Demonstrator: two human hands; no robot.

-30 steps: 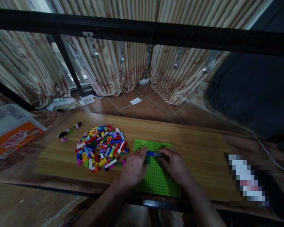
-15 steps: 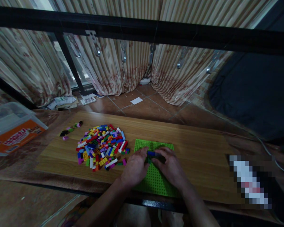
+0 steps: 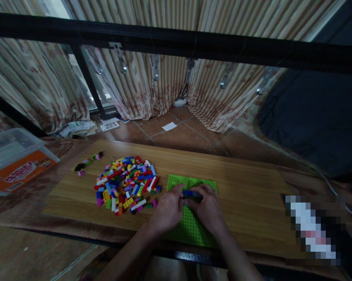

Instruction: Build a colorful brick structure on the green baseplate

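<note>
A green studded baseplate (image 3: 190, 230) lies on the wooden board (image 3: 246, 195) in front of me. Both hands rest over its middle. My left hand (image 3: 167, 210) and my right hand (image 3: 208, 208) pinch the two ends of a short row of bricks (image 3: 190, 193), blue on the left and dark on the right, just above the plate. Fingers of both hands are curled round it. Whether the bricks touch the plate is hidden by my fingers.
A heap of small coloured bricks (image 3: 127, 184) lies left of the baseplate, with a few dark and pink ones (image 3: 86, 163) further left. A clear plastic box with an orange label (image 3: 16, 164) stands at the far left. A pixelated object (image 3: 313, 230) sits at the right.
My hands have drawn closer together over the baseplate, the right one sliding left. The row of bricks stays between the fingertips.
</note>
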